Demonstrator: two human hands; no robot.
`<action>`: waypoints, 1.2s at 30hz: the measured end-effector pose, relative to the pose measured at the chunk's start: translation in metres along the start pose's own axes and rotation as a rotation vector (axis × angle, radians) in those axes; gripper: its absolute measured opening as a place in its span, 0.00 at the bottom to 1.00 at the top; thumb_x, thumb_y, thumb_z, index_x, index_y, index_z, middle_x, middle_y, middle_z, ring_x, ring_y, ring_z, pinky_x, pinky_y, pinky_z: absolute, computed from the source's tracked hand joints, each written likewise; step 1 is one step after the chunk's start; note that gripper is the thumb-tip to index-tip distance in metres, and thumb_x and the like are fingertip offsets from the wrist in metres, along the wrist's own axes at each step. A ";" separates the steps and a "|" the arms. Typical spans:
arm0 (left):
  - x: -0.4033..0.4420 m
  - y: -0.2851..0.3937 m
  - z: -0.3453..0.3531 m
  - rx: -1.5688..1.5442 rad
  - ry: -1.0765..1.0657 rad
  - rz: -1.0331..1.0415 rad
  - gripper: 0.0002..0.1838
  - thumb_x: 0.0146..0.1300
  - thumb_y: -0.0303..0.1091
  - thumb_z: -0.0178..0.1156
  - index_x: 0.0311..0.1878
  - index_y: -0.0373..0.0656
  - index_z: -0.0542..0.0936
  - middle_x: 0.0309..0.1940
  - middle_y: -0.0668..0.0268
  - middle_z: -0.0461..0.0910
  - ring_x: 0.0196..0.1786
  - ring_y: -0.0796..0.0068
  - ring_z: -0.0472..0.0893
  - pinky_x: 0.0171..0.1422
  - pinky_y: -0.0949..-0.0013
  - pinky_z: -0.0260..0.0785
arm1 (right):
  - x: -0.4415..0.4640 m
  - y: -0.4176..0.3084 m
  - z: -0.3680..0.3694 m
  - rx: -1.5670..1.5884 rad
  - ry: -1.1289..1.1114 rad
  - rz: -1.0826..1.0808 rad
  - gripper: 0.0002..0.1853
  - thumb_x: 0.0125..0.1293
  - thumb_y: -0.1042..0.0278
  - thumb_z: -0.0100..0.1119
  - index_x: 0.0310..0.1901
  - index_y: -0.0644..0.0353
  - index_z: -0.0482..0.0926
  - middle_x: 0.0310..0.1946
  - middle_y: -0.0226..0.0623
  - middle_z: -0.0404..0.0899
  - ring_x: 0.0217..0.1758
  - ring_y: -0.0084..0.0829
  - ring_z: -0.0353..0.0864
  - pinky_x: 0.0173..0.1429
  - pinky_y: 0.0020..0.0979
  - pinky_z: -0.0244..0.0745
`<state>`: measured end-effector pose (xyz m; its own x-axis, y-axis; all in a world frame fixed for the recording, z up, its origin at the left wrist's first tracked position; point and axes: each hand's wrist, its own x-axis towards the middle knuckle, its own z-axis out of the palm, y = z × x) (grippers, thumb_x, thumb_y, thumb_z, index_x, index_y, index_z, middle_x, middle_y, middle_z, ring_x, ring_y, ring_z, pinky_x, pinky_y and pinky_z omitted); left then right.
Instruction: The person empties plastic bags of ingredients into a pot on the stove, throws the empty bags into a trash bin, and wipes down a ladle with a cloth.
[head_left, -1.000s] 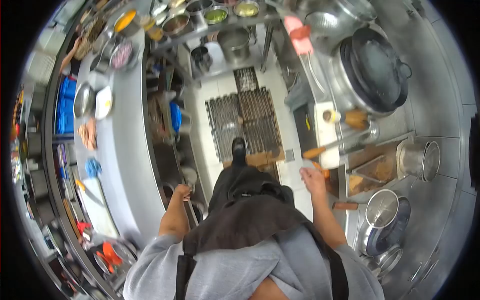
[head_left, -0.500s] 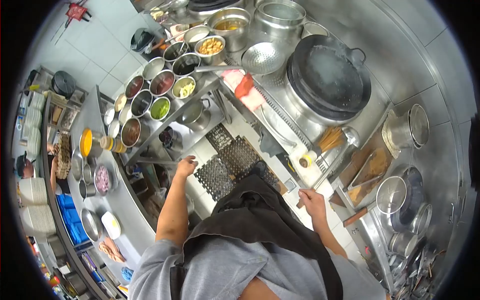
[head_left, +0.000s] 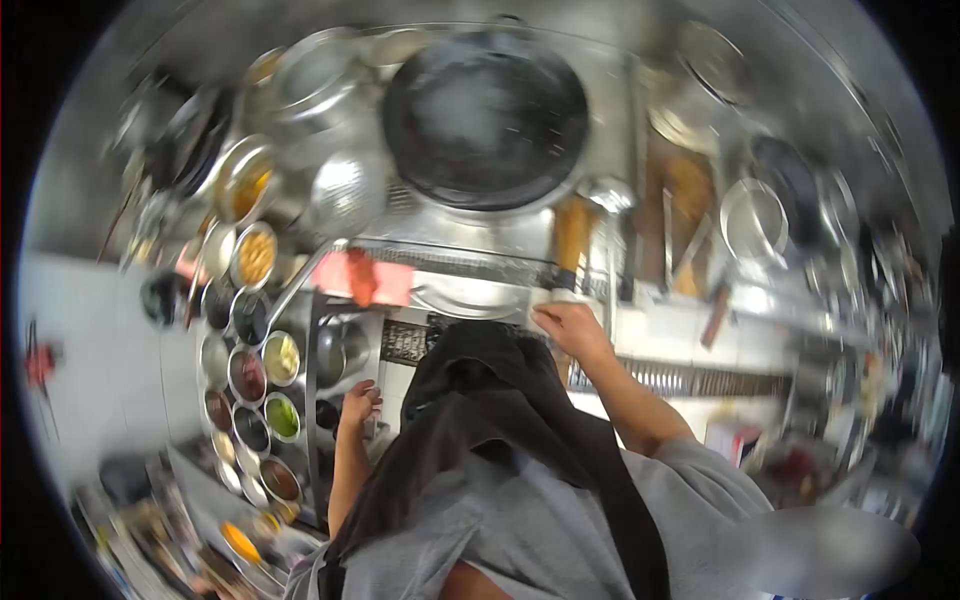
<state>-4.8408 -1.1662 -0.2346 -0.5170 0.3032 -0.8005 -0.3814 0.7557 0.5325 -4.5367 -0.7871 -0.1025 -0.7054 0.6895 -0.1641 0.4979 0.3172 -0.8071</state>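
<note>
My right hand [head_left: 567, 328] is closed at the front edge of the stove, just below a bamboo wok brush [head_left: 573, 225]. Whether anything is inside its curled fingers is hidden. Beside the brush lies a metal ladle [head_left: 610, 196] with its long handle toward me. My left hand [head_left: 361, 402] hangs beside a shelf with a steel pot [head_left: 340, 350], its fingers loosely apart and nothing seen in them. A black wok [head_left: 487, 120] with steam over it sits on the stove. Left of it rests a perforated strainer [head_left: 345, 193], its handle reaching toward the front.
Bowls of ingredients, such as green pieces [head_left: 282, 416] and fried chunks [head_left: 255, 258], crowd the left counter. A pink cloth [head_left: 395, 286] with a red one on it lies along the stove edge. To the right hang or stand a wire sieve [head_left: 754, 220] and other pans.
My view and body have turned right, so the wok is now straight ahead. My right hand has moved up to the stove's front edge near the brush. The picture is blurred by motion.
</note>
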 end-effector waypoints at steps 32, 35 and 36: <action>-0.015 0.132 -0.026 0.346 -0.147 -0.019 0.24 0.61 0.37 0.61 0.60 0.40 0.75 0.42 0.59 0.81 0.37 0.70 0.83 0.32 0.67 0.77 | -0.119 0.136 -0.058 -0.404 0.421 0.567 0.08 0.51 0.74 0.52 0.32 0.69 0.75 0.26 0.56 0.77 0.31 0.55 0.78 0.39 0.48 0.73; -0.033 0.176 -0.037 0.157 -0.267 0.090 0.25 0.63 0.37 0.61 0.62 0.38 0.72 0.46 0.60 0.80 0.43 0.70 0.82 0.36 0.68 0.75 | -0.112 0.146 -0.069 -0.128 0.518 0.437 0.06 0.54 0.73 0.54 0.29 0.66 0.70 0.17 0.41 0.69 0.19 0.35 0.71 0.27 0.38 0.70; -0.037 0.197 -0.043 0.063 -0.316 0.194 0.26 0.63 0.38 0.61 0.62 0.38 0.72 0.47 0.60 0.80 0.46 0.69 0.81 0.40 0.67 0.76 | -0.075 0.054 -0.067 0.120 0.571 0.484 0.03 0.58 0.76 0.53 0.29 0.63 0.69 0.16 0.30 0.65 0.14 0.24 0.65 0.18 0.29 0.63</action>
<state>-4.9301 -1.0535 -0.0881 -0.3093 0.6006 -0.7373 -0.2465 0.6982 0.6721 -4.4227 -0.7783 -0.0959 -0.0352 0.9742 -0.2228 0.6041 -0.1569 -0.7813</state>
